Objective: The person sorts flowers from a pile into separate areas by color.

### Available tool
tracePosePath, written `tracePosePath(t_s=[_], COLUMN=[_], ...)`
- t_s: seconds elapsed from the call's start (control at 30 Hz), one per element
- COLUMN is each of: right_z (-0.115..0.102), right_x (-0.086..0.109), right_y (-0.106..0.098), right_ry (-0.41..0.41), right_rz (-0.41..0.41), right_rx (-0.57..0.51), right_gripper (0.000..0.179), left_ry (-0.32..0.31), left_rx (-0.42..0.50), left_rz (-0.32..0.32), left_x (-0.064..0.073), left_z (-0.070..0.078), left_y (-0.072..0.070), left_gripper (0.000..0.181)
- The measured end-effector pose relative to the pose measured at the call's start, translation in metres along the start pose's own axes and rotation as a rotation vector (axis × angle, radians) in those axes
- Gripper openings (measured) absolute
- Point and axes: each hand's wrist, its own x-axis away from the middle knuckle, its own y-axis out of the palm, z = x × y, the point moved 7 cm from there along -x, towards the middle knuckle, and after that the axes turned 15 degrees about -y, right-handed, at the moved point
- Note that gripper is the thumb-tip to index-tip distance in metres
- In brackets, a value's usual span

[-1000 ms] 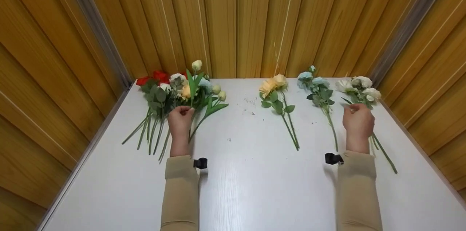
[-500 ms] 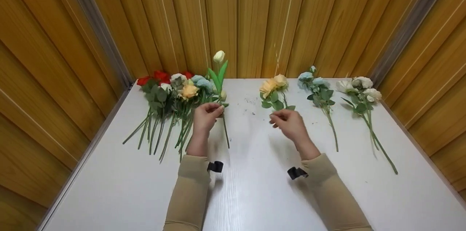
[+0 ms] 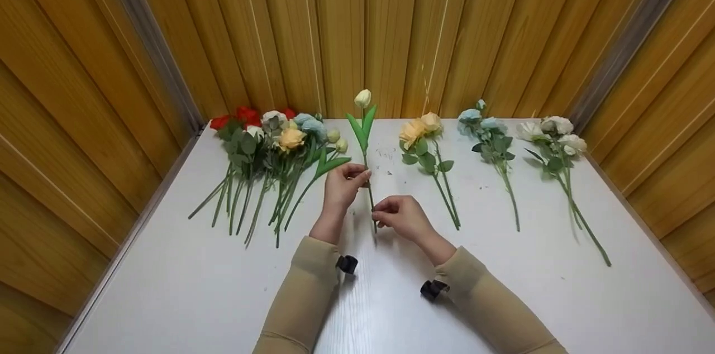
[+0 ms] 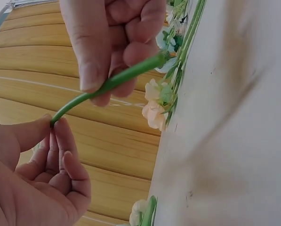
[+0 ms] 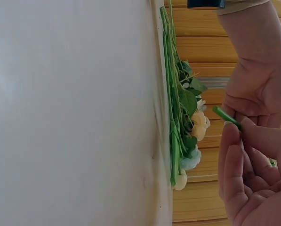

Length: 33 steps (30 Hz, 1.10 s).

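Note:
A white tulip [image 3: 363, 99] with two green leaves stands nearly upright above the middle of the table. My left hand [image 3: 339, 187] pinches its stem below the leaves, between thumb and forefinger. Lower down, near the cut end, my right hand [image 3: 406, 216] pinches the same stem. The left wrist view shows the green stem [image 4: 126, 75] bending slightly between both hands. From the right wrist, a short stem end [image 5: 223, 114] pokes out past the right thumb and forefinger.
On the white table [image 3: 184, 292], a mixed heap of flowers [image 3: 290, 140] lies at left, some red. Right of centre lie peach flowers [image 3: 412, 133], then blue flowers [image 3: 494, 125] and white flowers [image 3: 572, 144]. A wood-panelled wall [image 3: 385, 24] closes off the back.
My left hand has lifted the tulip from the left heap and brought it right to the middle. My right hand has come left from the white flowers and taken hold of the lower stem.

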Motion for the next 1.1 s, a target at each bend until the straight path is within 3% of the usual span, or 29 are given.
tracePosePath(t_s=[0.07,0.13,0.2,0.33,0.47,0.6,0.77,0.97,1.1], right_z=[0.003,0.006,0.013,0.027,0.040,0.048,0.049,0.051,0.050], right_x=[0.000,-0.001,-0.001,-0.001,0.002,0.004,0.004,0.006,0.007], right_y=[-0.003,-0.005,-0.008,-0.013,-0.017,-0.019,-0.019,-0.020,-0.020], right_ry=[0.009,0.024,0.058,0.130,0.205,0.275,0.286,0.301,0.303], right_rz=[0.007,0.009,0.012,0.016,0.025,0.044,0.052,0.036,0.021], right_rx=[0.019,0.031,0.028,0.041,0.080,0.034,0.010,0.045,0.065], right_gripper=[0.012,0.012,0.012,0.011,0.010,0.010,0.010,0.009,0.010], left_ry=[-0.030,-0.053,-0.069,-0.064,-0.058,-0.129,-0.202,-0.275,-0.288], left_rx=[-0.088,-0.198,-0.315,-0.529,-0.683,-0.787,-0.870,-0.827,-0.785], left_rz=[-0.016,0.009,0.082,0.292,0.395,0.388,0.320,0.259,0.238], left_x=[-0.003,-0.007,-0.011,-0.014,-0.013,-0.017,-0.021,-0.020,-0.017], left_z=[-0.003,-0.007,-0.012,-0.020,-0.030,-0.038,-0.044,-0.052,-0.053], left_y=[-0.003,-0.012,-0.025,-0.057,-0.080,-0.088,-0.087,-0.085,-0.084], left_gripper=[0.023,0.026,0.028,0.029,0.021,0.015,0.020,0.021,0.020])
